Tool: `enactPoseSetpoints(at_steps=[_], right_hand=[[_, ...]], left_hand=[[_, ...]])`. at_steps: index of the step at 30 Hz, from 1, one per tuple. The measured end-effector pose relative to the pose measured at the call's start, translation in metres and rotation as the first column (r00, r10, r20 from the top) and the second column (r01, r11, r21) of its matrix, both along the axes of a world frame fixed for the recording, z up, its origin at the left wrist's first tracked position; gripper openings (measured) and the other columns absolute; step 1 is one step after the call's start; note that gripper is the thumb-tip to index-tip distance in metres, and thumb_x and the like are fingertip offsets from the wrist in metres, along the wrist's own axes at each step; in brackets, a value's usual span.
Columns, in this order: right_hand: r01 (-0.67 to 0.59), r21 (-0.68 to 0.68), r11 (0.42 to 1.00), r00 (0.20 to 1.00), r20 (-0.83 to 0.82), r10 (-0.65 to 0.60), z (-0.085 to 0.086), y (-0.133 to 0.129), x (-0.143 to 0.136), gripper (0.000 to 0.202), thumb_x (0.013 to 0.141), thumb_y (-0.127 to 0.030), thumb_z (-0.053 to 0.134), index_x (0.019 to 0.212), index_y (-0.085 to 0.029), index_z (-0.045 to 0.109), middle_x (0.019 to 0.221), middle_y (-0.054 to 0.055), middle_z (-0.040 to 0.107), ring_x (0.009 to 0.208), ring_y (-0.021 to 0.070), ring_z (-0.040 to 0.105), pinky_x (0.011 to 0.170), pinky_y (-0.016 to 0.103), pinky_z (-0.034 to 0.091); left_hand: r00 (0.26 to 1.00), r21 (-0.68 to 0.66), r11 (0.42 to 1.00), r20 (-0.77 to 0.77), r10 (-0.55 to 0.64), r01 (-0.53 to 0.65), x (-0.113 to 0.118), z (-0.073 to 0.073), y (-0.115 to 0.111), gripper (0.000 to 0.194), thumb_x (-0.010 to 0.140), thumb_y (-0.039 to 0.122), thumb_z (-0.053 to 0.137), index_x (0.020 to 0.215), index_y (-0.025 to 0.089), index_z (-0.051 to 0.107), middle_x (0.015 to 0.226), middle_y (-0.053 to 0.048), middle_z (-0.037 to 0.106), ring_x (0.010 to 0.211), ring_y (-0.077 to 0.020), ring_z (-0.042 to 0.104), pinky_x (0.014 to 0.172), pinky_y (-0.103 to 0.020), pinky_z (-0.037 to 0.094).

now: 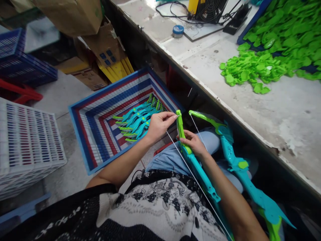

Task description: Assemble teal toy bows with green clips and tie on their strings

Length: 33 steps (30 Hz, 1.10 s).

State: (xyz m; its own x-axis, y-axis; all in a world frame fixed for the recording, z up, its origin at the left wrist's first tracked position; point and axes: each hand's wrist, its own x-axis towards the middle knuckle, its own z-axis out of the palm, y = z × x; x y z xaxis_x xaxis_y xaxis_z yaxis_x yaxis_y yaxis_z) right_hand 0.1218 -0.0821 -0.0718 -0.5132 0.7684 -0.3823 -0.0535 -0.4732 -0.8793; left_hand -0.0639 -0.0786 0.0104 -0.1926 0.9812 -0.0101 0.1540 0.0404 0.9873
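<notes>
My right hand [194,142] is wrapped round the lime-green upper limb of a teal toy bow [199,170], which slants down across my lap. Thumb and fingers of my left hand [160,126] are pinched together at the bow's green tip, on what looks like the end of the white bowstring [186,162]. The string runs slack beside the bow toward the lower right. A second teal and green toy bow [227,147] leans against my legs to the right, its own string reaching from its tip. The lower end of the held bow is hidden by my right forearm.
To the left, a striped basket [79,142] holds several finished-looking bows [140,117]. A white crate [32,140] stands further left. On the worktable [213,63] lie a heap of green parts [253,68], a blue-lidded tin [178,30] and a fan device [210,10]. Cardboard boxes [72,16] are stacked behind.
</notes>
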Motion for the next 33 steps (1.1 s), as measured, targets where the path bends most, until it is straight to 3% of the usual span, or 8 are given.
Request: enactPoseSetpoints(at_steps=[6, 10, 12, 18, 23, 27, 31, 33], right_hand=[[-0.002, 0.052, 0.999, 0.999, 0.034, 0.0, -0.003, -0.004, -0.002, 0.051, 0.065, -0.036, 0.077, 0.111, -0.021, 0.062, 0.098, 0.004, 0.07, 0.087, 0.0174, 0.063, 0.08, 0.031, 0.048], [-0.044, 0.223, 0.974, 0.992, 0.124, 0.016, -0.005, -0.006, -0.005, 0.048, 0.07, -0.04, 0.072, 0.114, -0.021, 0.062, 0.102, 0.006, 0.069, 0.092, 0.0204, 0.063, 0.085, 0.036, 0.049], [-0.035, 0.419, 0.907, 0.976, 0.212, -0.06, 0.003, -0.001, -0.006, 0.045, 0.076, -0.04, 0.067, 0.117, -0.023, 0.061, 0.105, 0.006, 0.067, 0.095, 0.0205, 0.062, 0.087, 0.037, 0.049], [0.007, 0.853, 0.521, 0.927, 0.189, -0.323, 0.063, 0.045, -0.016, 0.028, 0.084, -0.03, 0.06, 0.111, -0.025, 0.064, 0.095, 0.004, 0.062, 0.086, 0.0161, 0.059, 0.078, 0.032, 0.05], [-0.156, 0.906, 0.393, 0.944, 0.254, -0.21, 0.096, 0.066, -0.03, 0.01, 0.084, -0.025, 0.06, 0.08, -0.018, 0.066, 0.079, 0.003, 0.061, 0.071, 0.0132, 0.055, 0.063, 0.026, 0.045], [-0.216, 0.913, 0.346, 0.92, 0.309, -0.242, 0.094, 0.075, -0.023, 0.011, 0.081, -0.024, 0.062, 0.072, -0.018, 0.063, 0.072, 0.002, 0.06, 0.071, 0.014, 0.056, 0.065, 0.028, 0.044], [0.059, 0.875, 0.481, 0.771, 0.266, -0.579, 0.074, 0.127, 0.015, 0.007, 0.071, -0.02, 0.07, 0.068, -0.017, 0.065, 0.064, 0.001, 0.06, 0.058, 0.0112, 0.052, 0.057, 0.029, 0.042], [0.334, 0.86, 0.386, 0.533, 0.166, -0.83, 0.071, 0.151, 0.027, 0.01, 0.066, -0.015, 0.072, 0.061, -0.015, 0.063, 0.055, 0.001, 0.055, 0.049, 0.0093, 0.046, 0.051, 0.03, 0.039]], left_hand=[[0.998, 0.035, 0.998, 0.019, -0.053, 0.052, 0.006, 0.0, 0.004, 0.034, 0.073, 0.032, 0.071, 0.101, 0.017, 0.06, 0.053, 0.009, 0.044, 0.047, -0.0064, 0.039, 0.047, -0.019, 0.031], [0.987, 0.049, 0.998, -0.159, -0.023, 0.031, 0.007, -0.004, 0.006, 0.027, 0.073, 0.03, 0.07, 0.097, 0.017, 0.063, 0.055, 0.007, 0.046, 0.052, -0.0073, 0.042, 0.051, -0.02, 0.033], [0.971, 0.056, 0.998, -0.239, 0.01, 0.003, 0.007, -0.006, 0.005, 0.02, 0.077, 0.03, 0.065, 0.093, 0.017, 0.065, 0.056, 0.007, 0.047, 0.053, -0.0077, 0.044, 0.053, -0.021, 0.034], [0.959, 0.093, 0.996, -0.282, 0.021, 0.005, 0.006, -0.008, 0.003, 0.018, 0.08, 0.029, 0.062, 0.093, 0.017, 0.064, 0.057, 0.007, 0.048, 0.052, -0.0075, 0.044, 0.053, -0.021, 0.033], [0.966, 0.082, 0.997, -0.257, 0.014, 0.008, 0.007, -0.007, 0.003, 0.018, 0.078, 0.028, 0.062, 0.093, 0.017, 0.063, 0.059, 0.006, 0.05, 0.053, -0.0075, 0.044, 0.053, -0.02, 0.034], [0.969, 0.104, 0.994, -0.244, 0.041, -0.016, 0.011, -0.005, 0.005, 0.02, 0.078, 0.035, 0.063, 0.089, 0.018, 0.064, 0.068, 0.002, 0.055, 0.063, -0.011, 0.051, 0.057, -0.021, 0.039], [0.96, 0.253, 0.967, -0.279, 0.035, 0.038, 0.014, -0.001, 0.001, 0.014, 0.083, 0.021, 0.052, 0.09, 0.018, 0.065, 0.097, -0.006, 0.063, 0.092, -0.0165, 0.057, 0.08, -0.026, 0.045], [0.945, 0.269, 0.948, -0.317, -0.082, 0.173, 0.016, 0.002, 0.001, 0.022, 0.083, 0.012, 0.046, 0.089, 0.02, 0.067, 0.093, -0.006, 0.065, 0.091, -0.0167, 0.057, 0.086, -0.029, 0.044]])
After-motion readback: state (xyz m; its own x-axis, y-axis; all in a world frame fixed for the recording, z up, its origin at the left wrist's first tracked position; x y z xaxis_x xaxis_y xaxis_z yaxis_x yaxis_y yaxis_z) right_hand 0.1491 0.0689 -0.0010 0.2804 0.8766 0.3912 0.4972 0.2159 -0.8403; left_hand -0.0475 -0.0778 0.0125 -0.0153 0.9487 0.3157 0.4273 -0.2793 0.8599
